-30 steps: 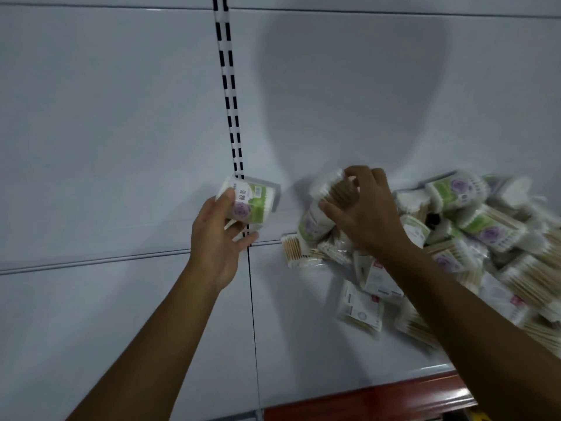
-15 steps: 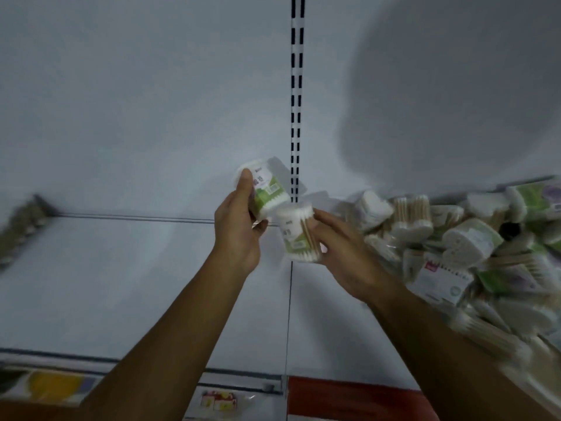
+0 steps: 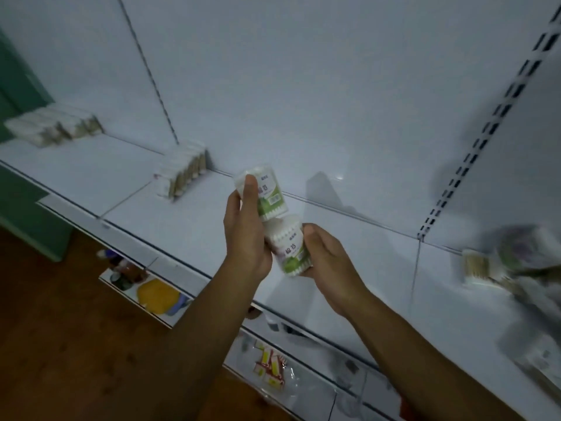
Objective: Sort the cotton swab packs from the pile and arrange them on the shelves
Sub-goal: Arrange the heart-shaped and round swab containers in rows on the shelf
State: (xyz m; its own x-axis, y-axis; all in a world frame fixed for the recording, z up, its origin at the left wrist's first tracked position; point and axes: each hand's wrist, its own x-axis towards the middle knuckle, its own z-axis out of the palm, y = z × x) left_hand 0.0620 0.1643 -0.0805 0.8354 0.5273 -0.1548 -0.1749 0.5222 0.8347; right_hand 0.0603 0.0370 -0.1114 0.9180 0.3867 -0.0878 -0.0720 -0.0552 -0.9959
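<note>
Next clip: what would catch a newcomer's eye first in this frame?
Dead centre, the two hands meet over the white shelf: the left hand grips an upper swab tub and the right hand holds a lower swab tub just beneath it, both green-labelled. Next come the neat row of packs by the back wall to the left and the blurred loose pile at the right edge.

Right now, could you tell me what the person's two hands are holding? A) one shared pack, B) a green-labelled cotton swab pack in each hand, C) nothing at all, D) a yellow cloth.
B: the left hand grips the upper pack, and the right hand holds the lower pack.
</note>
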